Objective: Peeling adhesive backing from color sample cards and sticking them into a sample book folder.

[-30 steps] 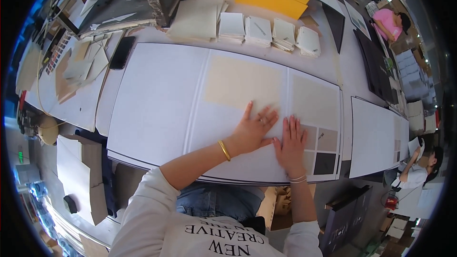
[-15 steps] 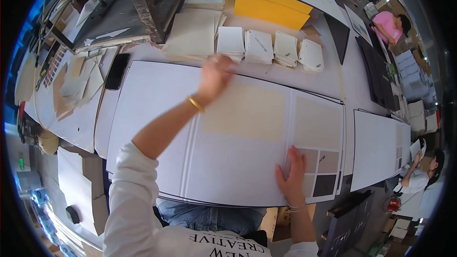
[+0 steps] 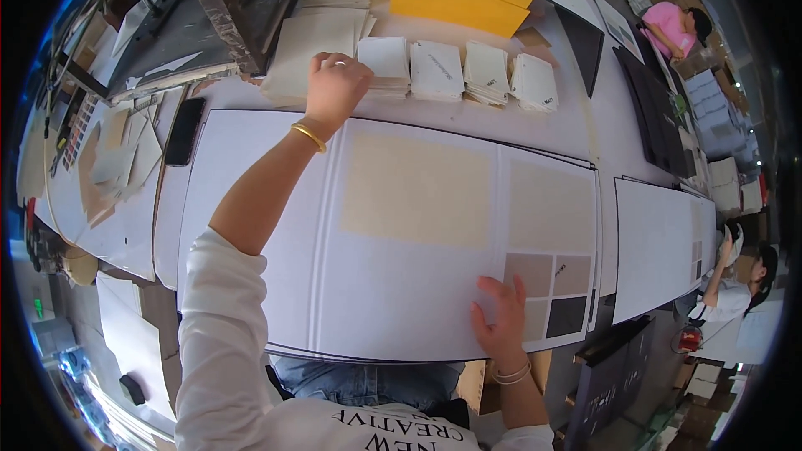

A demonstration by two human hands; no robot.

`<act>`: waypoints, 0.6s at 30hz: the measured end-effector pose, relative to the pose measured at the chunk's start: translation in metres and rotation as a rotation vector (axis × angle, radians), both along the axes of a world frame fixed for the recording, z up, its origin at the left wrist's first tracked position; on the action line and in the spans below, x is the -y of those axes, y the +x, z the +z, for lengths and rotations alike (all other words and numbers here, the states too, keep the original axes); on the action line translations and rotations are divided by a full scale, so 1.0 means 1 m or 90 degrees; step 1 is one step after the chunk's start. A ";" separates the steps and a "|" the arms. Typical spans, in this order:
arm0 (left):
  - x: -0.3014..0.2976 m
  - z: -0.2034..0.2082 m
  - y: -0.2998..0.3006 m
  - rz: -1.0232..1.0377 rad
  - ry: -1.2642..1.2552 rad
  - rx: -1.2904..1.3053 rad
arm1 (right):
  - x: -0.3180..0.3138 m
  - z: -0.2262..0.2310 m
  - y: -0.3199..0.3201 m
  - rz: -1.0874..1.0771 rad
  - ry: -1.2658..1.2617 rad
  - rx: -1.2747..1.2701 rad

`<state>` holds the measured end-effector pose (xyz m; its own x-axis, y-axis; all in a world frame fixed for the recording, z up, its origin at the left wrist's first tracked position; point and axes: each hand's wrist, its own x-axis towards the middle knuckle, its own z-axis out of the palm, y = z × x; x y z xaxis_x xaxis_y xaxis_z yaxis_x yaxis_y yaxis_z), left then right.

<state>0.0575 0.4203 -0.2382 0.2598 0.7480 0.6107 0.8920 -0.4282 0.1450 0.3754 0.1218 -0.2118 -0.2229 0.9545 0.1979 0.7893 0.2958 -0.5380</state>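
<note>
A large white board [image 3: 401, 301] with creased lines lies in front of me. It bears a big cream sheet [image 3: 418, 188], a beige sheet [image 3: 550, 209], and small brown, grey and dark squares [image 3: 566, 317] on its right panel. My left hand [image 3: 337, 88] is at the left edge of the nearest stack of white cards [image 3: 384, 65], beyond the board's far edge. Its fingers are curled together, and their tips are partly hidden. My right hand [image 3: 501, 317] hovers over or lightly touches the board beside the small squares, fingers apart and holding nothing.
More card stacks [image 3: 436, 71] stand in a row to the right, before a yellow box [image 3: 455, 0]. Large cream sheets [image 3: 313, 50] lie behind my left hand. A phone [image 3: 185, 131] and paper scraps [image 3: 125, 154] are at left. Another white board [image 3: 656, 250] lies at right, near two people.
My left hand has moved left, from over the board's far edge to the left side of the white card stack. My right hand has drawn slightly back and left, fingers more bent.
</note>
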 end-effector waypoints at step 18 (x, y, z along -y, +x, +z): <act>0.344 0.061 0.060 -0.235 -0.560 1.000 | 0.044 0.037 -0.081 0.038 0.188 -0.479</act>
